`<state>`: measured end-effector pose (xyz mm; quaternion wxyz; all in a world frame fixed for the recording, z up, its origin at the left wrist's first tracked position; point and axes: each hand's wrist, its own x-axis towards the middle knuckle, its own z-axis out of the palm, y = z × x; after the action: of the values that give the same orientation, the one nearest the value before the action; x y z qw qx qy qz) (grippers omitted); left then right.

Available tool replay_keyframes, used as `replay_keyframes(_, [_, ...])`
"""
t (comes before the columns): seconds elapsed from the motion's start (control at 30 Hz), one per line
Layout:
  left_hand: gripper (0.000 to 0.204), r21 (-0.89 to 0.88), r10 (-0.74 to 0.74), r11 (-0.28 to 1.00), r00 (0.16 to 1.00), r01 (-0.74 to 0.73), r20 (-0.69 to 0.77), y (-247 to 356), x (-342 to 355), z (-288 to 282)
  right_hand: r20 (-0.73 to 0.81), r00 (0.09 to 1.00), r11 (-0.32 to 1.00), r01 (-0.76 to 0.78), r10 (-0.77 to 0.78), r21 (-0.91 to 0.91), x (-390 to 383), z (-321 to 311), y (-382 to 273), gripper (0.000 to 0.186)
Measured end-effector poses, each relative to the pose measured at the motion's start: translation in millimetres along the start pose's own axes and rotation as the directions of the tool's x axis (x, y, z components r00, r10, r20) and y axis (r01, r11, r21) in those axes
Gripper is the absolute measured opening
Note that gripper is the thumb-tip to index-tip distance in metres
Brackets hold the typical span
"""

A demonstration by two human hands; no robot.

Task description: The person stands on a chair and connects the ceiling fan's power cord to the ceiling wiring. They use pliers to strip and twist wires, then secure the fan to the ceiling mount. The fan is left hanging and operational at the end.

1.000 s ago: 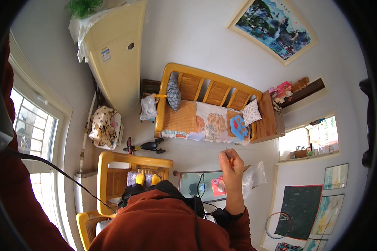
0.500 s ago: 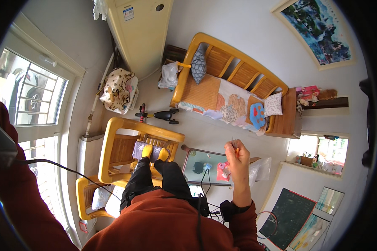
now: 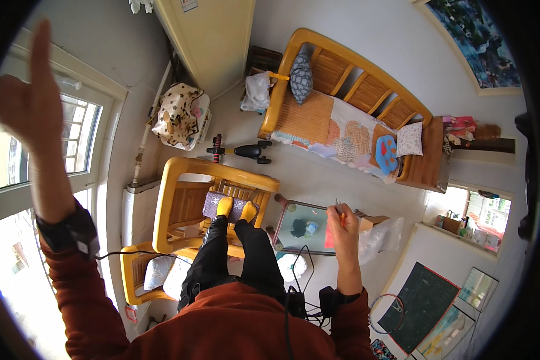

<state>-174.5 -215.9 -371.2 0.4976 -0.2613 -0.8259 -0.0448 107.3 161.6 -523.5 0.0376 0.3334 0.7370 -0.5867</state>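
Observation:
My right hand [image 3: 345, 237] is closed around scissors [image 3: 342, 219] with orange handles, their thin metal tips pointing up past the fingers. It is held over the right end of a low glass-topped table [image 3: 300, 213], where a red packet [image 3: 329, 238] shows partly behind the hand. My left hand [image 3: 27, 111] is raised at the far left in front of the window, somewhat blurred. One finger stretches upward; the others fade into the dark rim, and nothing shows in the hand. My feet in yellow socks [image 3: 224, 206] rest on a purple patterned pad on a wooden armchair [image 3: 165, 204].
A black cable [image 3: 126, 252] runs from my left wristband. A balance bike [image 3: 246, 150] lies beyond the chair. A long wooden bench [image 3: 270, 117] with mats and cushions stands at the back. Clear plastic bags [image 3: 381, 240] sit right of the table; a chalkboard [image 3: 414, 306] is farther right.
My left hand has come up into view at the far left. My right hand still holds the scissors. The room has shifted slightly rightward and upward in the picture.

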Motion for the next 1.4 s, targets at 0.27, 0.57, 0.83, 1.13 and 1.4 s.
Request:
replay_keyframes(0.27, [0.071,-0.398,-0.696,0.240,0.443,0.886,0.565,29,-176,34,-0.034,0.995,0.993,-0.095,0.098,0.065,3,5,41,0.016])
replay_keyframes(0.57, [0.070,0.032,-0.659,-0.212,-0.167,0.977,0.734,49,-272,33,-0.008,0.954,0.928,-0.288,0.298,0.238,9,21,77,0.016])
replay_keyframes(0.83, [0.066,0.078,-0.622,-0.316,-0.269,0.946,0.735,44,-316,40,-0.009,0.931,0.911,-0.354,0.364,0.213,11,23,105,0.016])
replay_keyframes(1.13, [0.060,0.044,-0.552,-0.363,-0.253,0.931,0.794,44,-332,50,-0.056,0.921,0.904,-0.366,0.386,0.220,7,19,125,0.018])
replay_keyframes(1.4, [0.055,0.032,-0.542,-0.315,-0.207,0.949,0.814,29,-341,65,-0.117,0.917,0.918,-0.361,0.382,0.163,2,17,139,0.026])
